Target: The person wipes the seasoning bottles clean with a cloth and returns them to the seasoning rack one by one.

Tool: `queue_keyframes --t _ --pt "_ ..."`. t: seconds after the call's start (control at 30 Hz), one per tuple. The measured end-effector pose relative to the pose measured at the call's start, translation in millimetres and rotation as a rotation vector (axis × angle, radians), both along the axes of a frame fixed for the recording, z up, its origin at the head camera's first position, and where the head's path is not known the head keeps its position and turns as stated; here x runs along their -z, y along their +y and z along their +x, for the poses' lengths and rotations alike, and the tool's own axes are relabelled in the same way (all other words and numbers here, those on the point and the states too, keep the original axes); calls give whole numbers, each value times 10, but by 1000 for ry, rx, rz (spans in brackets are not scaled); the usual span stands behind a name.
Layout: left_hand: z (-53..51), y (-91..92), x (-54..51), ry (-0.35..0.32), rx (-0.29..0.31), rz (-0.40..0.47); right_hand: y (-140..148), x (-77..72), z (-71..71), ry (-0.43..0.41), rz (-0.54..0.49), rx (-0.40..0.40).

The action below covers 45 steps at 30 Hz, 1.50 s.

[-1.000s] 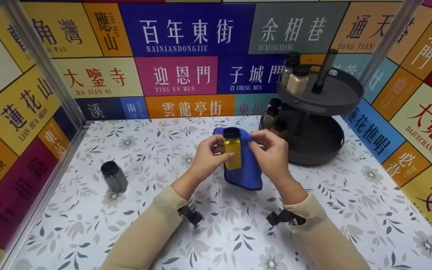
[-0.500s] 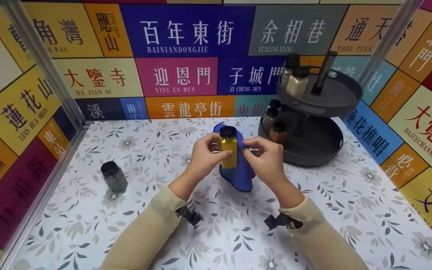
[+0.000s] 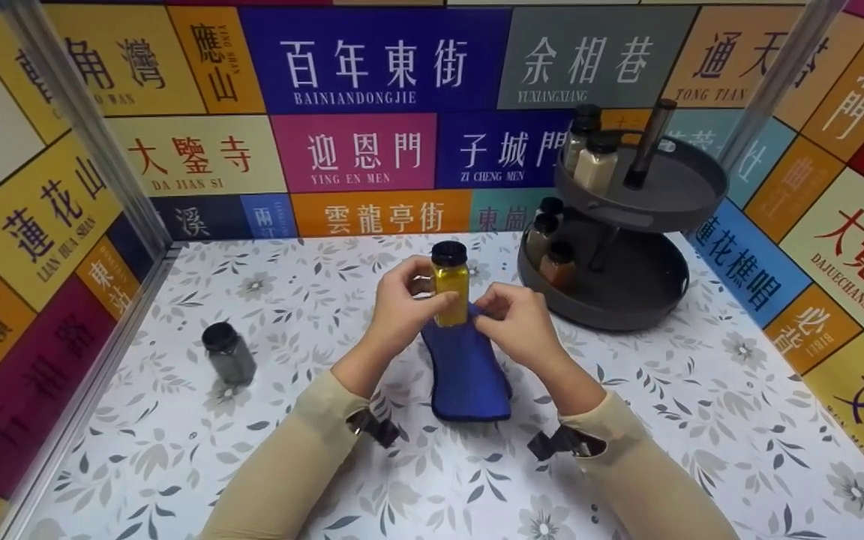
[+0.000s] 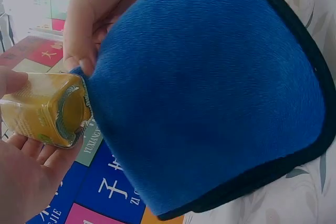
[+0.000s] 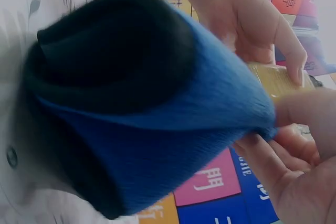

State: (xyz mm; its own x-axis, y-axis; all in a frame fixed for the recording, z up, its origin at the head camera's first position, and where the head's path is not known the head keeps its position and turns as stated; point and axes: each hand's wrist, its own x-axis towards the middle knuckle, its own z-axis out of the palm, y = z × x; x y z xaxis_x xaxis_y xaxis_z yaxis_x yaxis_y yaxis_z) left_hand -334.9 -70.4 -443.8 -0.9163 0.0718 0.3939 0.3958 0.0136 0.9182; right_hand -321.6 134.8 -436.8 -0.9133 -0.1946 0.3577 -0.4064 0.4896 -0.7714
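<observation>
A black-capped jar of yellow contents is held upright by the left hand, thumb across its front and fingers behind. The right hand pinches the top of a blue cloth that hangs down beside and below the jar. In the left wrist view the jar shows its base, close to the cloth. The right wrist view has the right hand gripping a gathered corner of the cloth, which partly covers the jar.
A dark grey jar stands on the floral tabletop at the left. At the back right is a black two-tier stand holding several capped jars. Panels with printed characters line the back and sides.
The left hand has brought the jar slightly left and up. The right hand has moved left and down, and the cloth now hangs lower, in front of and under the jar.
</observation>
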Motion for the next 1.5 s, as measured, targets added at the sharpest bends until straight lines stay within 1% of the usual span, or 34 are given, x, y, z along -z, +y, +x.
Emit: queue_keyframes --t 0.1,0.2,0.27,0.33,0.47,0.53,0.6,0.7,0.8,0.9,1.0,1.07,1.13,1.23,1.4,1.5 --pt "10 41 9 -7 21 -29 6 -34 16 24 -96 52" --pt "3 78 45 0 55 -66 18 -77 27 85 -187 103" --pt "2 87 67 3 70 -80 18 -92 31 138 -253 107" --pt "5 84 84 1 72 -88 13 -87 33 197 -320 89" --pt "21 75 93 -6 76 -88 4 -49 49 332 -437 14" --pt "25 72 86 -4 74 -83 0 -26 48 383 -458 -13" --pt "23 67 81 -4 62 -71 -8 -15 46 405 -442 -22" --pt "12 60 80 -2 33 -58 -16 -9 34 383 -358 -2" --pt "1 55 87 10 7 -59 -23 -10 31 323 -250 33" --pt "5 53 83 25 -11 -73 -32 -4 35 233 -152 67" --pt "22 53 66 37 -17 -82 -41 4 41 120 -62 89" --pt "29 53 55 41 -18 -83 -47 15 27 50 -24 96" --pt "36 55 48 42 -14 -83 -49 25 17 -1 -25 95" --pt "39 66 59 44 -1 -89 -45 40 -9 -25 -84 103" --pt "36 96 104 62 49 -117 -9 6 -29 -7 -233 130" --pt "44 114 127 66 79 -136 18 -30 -35 19 -332 123"
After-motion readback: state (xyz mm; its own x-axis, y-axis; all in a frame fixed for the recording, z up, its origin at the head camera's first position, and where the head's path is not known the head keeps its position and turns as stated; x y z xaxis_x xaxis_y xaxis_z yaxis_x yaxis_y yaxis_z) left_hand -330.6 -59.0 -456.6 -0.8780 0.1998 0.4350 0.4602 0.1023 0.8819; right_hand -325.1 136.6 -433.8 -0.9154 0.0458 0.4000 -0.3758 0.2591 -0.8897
